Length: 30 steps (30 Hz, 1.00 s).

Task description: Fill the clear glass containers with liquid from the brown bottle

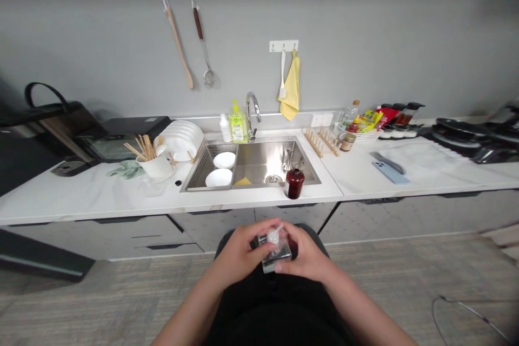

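In front of my body, below the counter's edge, I hold a clear square pump bottle (283, 251) with a white pump head (273, 236). My left hand (242, 253) is closed around its left side, with the thumb at the pump head. My right hand (308, 255) grips the bottle from the right, thumb low on its side. The bottle is tilted, and fingers cover part of it. On the counter just beyond my hands, a dark red bottle (294, 185) without a cap stands upright at the sink's front rim.
The steel sink (263, 155) has white bowls (219, 177) in its left basin and a faucet (253, 111) behind. To the left are a chopstick holder (156, 168) and plates (182, 138). A wooden rack (322, 141), jar (347, 142) and phone (390, 172) lie right.
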Each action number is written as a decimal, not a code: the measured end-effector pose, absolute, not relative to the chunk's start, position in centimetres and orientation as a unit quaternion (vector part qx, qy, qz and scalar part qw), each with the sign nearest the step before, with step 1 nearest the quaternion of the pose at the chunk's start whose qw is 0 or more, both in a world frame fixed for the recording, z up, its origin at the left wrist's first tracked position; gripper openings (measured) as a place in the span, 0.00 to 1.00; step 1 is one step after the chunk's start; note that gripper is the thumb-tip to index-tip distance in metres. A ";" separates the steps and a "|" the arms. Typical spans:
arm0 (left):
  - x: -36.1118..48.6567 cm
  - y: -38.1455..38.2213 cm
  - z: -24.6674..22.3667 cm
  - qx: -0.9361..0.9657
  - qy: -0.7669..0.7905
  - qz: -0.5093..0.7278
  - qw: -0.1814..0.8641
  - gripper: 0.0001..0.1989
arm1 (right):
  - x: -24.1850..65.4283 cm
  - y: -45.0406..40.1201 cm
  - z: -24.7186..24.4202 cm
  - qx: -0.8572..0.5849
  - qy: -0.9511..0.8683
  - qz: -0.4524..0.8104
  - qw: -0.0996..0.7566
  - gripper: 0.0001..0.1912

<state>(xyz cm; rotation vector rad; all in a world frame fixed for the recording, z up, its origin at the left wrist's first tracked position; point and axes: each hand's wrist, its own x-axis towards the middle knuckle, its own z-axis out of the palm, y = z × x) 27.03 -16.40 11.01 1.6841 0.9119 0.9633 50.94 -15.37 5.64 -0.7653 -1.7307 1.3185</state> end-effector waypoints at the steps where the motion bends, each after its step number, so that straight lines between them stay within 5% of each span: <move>1: 27.3 -16.4 10.8 0.666 0.396 0.418 0.475 0.25 | 50.4 -15.5 5.7 -0.314 -0.684 0.514 0.412 0.44; 6: 28.8 -16.3 9.0 0.583 0.467 0.540 0.387 0.28 | 48.9 -15.9 6.2 -0.367 -0.677 0.461 0.442 0.41; 11: 28.4 -16.6 8.3 0.615 0.332 0.509 0.503 0.37 | 49.7 -16.2 6.4 -0.365 -0.672 0.451 0.460 0.38; 18: 28.8 -16.6 8.0 0.639 0.319 0.488 0.502 0.44 | 50.4 -17.2 6.2 -0.356 -0.689 0.450 0.443 0.39; 27: 28.3 -16.3 7.9 0.652 0.308 0.485 0.495 0.46 | 50.6 -17.1 5.8 -0.361 -0.675 0.469 0.440 0.40; 30: 27.8 -16.5 8.2 0.667 0.291 0.455 0.514 0.38 | 50.6 -17.1 5.6 -0.356 -0.671 0.477 0.442 0.41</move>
